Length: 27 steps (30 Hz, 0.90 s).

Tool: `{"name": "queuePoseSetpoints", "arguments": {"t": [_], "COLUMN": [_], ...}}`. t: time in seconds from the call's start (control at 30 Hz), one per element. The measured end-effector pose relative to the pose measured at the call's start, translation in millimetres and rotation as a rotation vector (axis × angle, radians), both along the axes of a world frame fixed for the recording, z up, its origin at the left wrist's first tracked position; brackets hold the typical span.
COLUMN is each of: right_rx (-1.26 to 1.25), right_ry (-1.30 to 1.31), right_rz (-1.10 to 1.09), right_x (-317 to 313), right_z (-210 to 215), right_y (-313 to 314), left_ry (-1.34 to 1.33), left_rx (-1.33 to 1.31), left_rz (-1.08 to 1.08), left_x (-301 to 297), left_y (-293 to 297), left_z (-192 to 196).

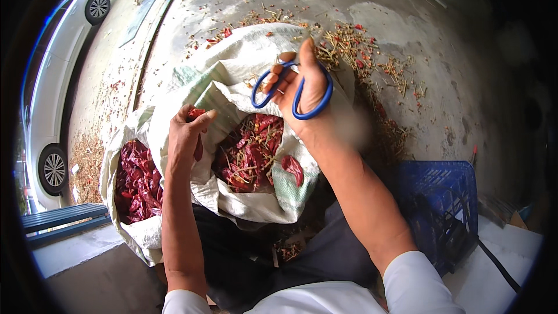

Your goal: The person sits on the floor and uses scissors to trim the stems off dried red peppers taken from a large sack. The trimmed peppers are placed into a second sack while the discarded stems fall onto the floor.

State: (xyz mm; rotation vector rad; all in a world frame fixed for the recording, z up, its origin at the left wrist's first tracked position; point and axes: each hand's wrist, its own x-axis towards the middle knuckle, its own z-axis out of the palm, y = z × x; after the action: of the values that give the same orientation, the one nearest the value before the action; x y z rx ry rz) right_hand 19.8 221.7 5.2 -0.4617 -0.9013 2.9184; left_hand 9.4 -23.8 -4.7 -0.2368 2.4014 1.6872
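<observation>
My left hand (pixel 185 131) is closed around dried red chili peppers (pixel 197 114), above the left side of a white woven sack (pixel 229 202). Inside that sack lies a heap of dried chilies with stems (pixel 250 160), and one single chili (pixel 292 170) rests on its right fold. Over the sack's far right part, my right hand (pixel 308 84) holds a pair of scissors (pixel 329 96) by its blue looped handles; the blades are hard to make out. To the left stands a second white sack (pixel 109 183), holding stemless-looking red chilies (pixel 138 180).
Cut stems and chili bits (pixel 349 46) litter the concrete floor (pixel 401 29) beyond and right of the sacks. A blue plastic crate (pixel 439 168) stands at my right. A white car (pixel 55 90) is parked at far left, near a blue rail (pixel 64 219).
</observation>
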Motion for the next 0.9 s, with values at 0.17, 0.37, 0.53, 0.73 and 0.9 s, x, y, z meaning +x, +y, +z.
{"name": "queuePoseSetpoints", "arguments": {"t": [0.17,0.37,0.53,0.73,0.9], "right_rx": [0.073,0.017,0.143,0.77,1.233], "right_ry": [0.084,0.038,0.021,0.051,0.128], "right_rz": [0.201,0.195,0.207,0.349,0.352], "right_x": [9.4,9.4,10.5,15.9,25.2], "right_z": [5.0,-0.4,-0.8,-5.9,-7.2], "right_y": [-4.8,-2.7,-1.5,-15.3,-28.9], "left_ry": [-0.104,-0.018,0.085,-0.065,-0.04], "left_rx": [-0.468,-1.046,-0.766,-0.033,0.534], "left_rz": [-0.378,-0.81,-0.579,-0.163,-0.009], "left_x": [-2.4,7.0,4.1,11.9,9.1], "left_y": [19.3,17.6,18.7,8.3,0.2], "left_z": [-39.0,-113.9,-52.0,16.1,23.7]}}
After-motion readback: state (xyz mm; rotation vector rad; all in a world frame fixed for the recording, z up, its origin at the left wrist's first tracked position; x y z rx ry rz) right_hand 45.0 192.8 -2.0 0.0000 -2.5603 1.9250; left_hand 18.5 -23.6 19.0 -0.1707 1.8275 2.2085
